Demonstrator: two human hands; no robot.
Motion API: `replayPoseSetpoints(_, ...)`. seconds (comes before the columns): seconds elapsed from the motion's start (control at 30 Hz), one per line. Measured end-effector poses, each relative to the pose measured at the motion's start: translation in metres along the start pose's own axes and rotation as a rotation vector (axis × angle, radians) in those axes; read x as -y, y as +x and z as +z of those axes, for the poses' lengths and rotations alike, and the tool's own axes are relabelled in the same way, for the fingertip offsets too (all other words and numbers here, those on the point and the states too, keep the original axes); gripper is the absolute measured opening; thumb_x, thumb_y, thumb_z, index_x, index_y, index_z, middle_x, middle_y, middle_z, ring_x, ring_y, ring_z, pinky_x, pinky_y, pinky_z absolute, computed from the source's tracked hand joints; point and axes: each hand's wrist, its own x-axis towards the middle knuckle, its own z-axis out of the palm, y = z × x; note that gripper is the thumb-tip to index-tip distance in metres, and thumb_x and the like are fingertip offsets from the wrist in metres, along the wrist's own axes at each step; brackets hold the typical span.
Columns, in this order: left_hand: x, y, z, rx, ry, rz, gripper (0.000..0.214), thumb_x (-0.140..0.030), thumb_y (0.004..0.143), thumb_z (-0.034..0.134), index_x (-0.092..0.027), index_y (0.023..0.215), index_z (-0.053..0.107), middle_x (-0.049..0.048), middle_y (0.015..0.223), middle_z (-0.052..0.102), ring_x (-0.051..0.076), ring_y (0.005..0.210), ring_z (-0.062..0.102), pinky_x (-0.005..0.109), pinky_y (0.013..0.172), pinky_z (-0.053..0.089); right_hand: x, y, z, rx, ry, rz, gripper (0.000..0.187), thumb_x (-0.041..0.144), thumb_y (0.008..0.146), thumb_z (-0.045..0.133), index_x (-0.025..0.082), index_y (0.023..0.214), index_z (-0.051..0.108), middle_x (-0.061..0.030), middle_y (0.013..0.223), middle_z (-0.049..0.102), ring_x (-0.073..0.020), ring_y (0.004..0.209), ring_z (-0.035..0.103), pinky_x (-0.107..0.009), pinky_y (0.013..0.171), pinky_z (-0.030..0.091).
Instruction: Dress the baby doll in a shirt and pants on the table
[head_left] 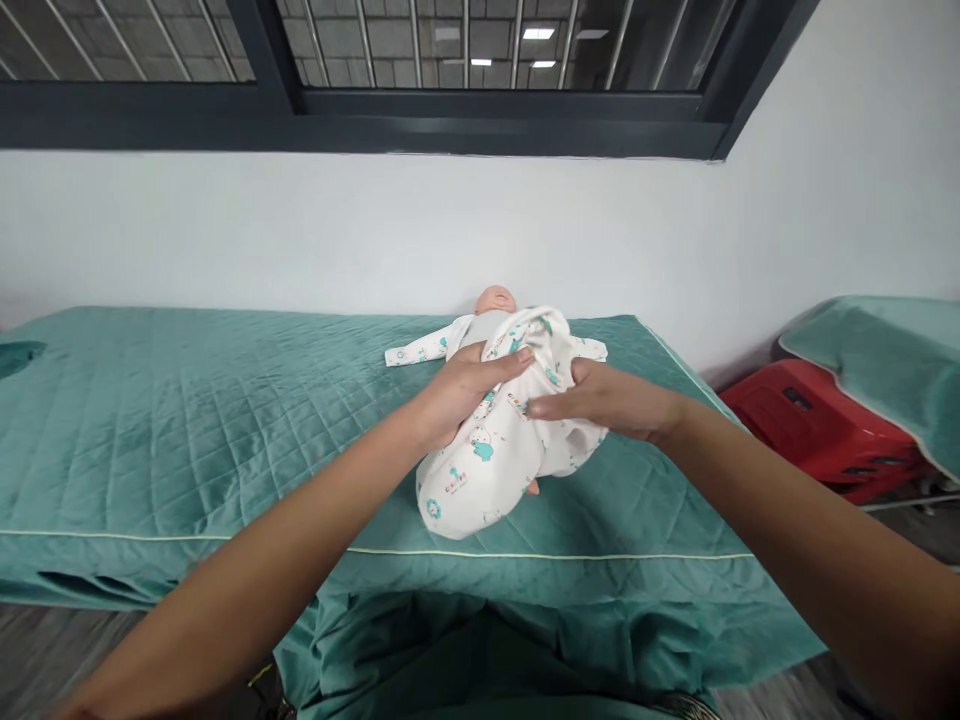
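Observation:
A baby doll (496, 300) lies on its back on a bed with a green quilted cover (187, 420), its head toward the wall. It wears a white printed romper (480, 470), bunched up over its body. My left hand (457, 392) grips the romper fabric on the left side of the doll's middle, fingers closed over it. My right hand (600, 398) pinches the fabric from the right side. One empty romper sleeve (420, 350) lies spread out to the left on the cover.
A white wall with a dark-framed window (375, 120) stands behind the bed. A red plastic object (817, 420) sits on the floor to the right, beside a second green-covered bed (885, 360). The bed's front edge is close to my body.

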Motion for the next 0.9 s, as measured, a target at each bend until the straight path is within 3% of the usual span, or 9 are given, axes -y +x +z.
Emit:
replayPoseSetpoints(0.07,0.003,0.001,0.001,-0.015,0.007,0.018,0.054,-0.049,0.084,0.073,-0.015,0.124,0.064,0.0114,0.087,0.077,0.026,0.068,0.073,0.041,0.065,0.060,-0.004,-0.001,0.005,-0.044,0.052,-0.029,0.041,0.050,0.076,0.083,0.018,0.100,0.075,-0.0069,0.093,0.077,-0.0211,0.078,0.073,-0.031,0.066,0.060)
replayPoseSetpoints(0.17,0.007,0.002,-0.006,-0.037,0.062,0.069,0.049,-0.046,0.078,0.080,-0.013,0.112,0.069,0.0105,0.087,0.077,0.024,0.074,0.073,0.036,0.071,0.060,-0.001,-0.002,0.008,-0.236,0.229,-0.239,0.034,0.048,0.083,0.076,0.019,0.101,0.073,-0.0050,0.093,0.076,-0.0207,0.085,0.072,-0.032,0.075,0.060)
replayPoseSetpoints(0.27,0.007,0.000,-0.012,0.062,0.133,-0.049,0.051,-0.036,0.071,0.088,-0.012,0.112,0.070,0.0123,0.095,0.077,0.025,0.083,0.074,0.037,0.077,0.060,0.008,-0.005,0.006,-0.322,0.318,-0.316,0.031,0.047,0.088,0.070,0.019,0.102,0.071,-0.0054,0.092,0.075,-0.0230,0.093,0.072,-0.034,0.082,0.060)
replayPoseSetpoints(0.4,0.014,0.004,-0.016,0.064,0.044,-0.021,0.055,-0.031,0.070,0.088,-0.012,0.118,0.069,0.0149,0.104,0.077,0.027,0.091,0.074,0.038,0.084,0.059,-0.001,-0.005,0.005,-0.363,0.370,-0.238,0.035,0.050,0.090,0.067,0.019,0.107,0.070,-0.0085,0.095,0.075,-0.0262,0.097,0.072,-0.035,0.078,0.062)
replayPoseSetpoints(0.53,0.035,0.017,-0.023,-0.088,0.097,-0.083,0.046,-0.032,0.075,0.082,-0.013,0.115,0.068,0.0141,0.106,0.077,0.027,0.092,0.074,0.039,0.085,0.059,-0.047,-0.004,0.013,-0.395,0.536,-0.041,0.033,0.046,0.089,0.069,0.017,0.106,0.071,-0.0096,0.091,0.077,-0.0251,0.085,0.075,-0.035,0.070,0.064)
replayPoseSetpoints(0.63,0.049,0.023,-0.029,-0.096,0.509,-0.164,0.029,-0.029,0.080,0.072,-0.014,0.105,0.070,0.0120,0.106,0.077,0.029,0.098,0.073,0.040,0.087,0.056,-0.090,-0.010,0.026,-0.379,0.587,0.124,0.028,0.038,0.084,0.075,0.017,0.102,0.073,-0.0094,0.087,0.078,-0.0247,0.077,0.075,-0.036,0.071,0.064)
replayPoseSetpoints(0.77,0.060,0.024,-0.023,0.118,1.263,-0.150,0.016,-0.021,0.085,0.059,-0.016,0.094,0.071,0.0119,0.108,0.076,0.030,0.104,0.070,0.038,0.088,0.052,-0.136,-0.017,0.044,-0.402,0.505,0.241,0.027,0.035,0.079,0.081,0.018,0.098,0.075,-0.0093,0.089,0.079,-0.0246,0.079,0.076,-0.035,0.072,0.063)
replayPoseSetpoints(0.9,0.068,0.027,-0.012,0.156,1.550,-0.230,0.023,-0.020,0.091,0.051,-0.013,0.104,0.068,0.0192,0.114,0.073,0.032,0.106,0.070,0.037,0.082,0.052,-0.165,-0.012,0.049,-0.570,0.345,0.185,0.030,0.046,0.078,0.078,0.018,0.088,0.075,-0.0069,0.078,0.077,-0.0246,0.072,0.073,-0.035,0.064,0.059)
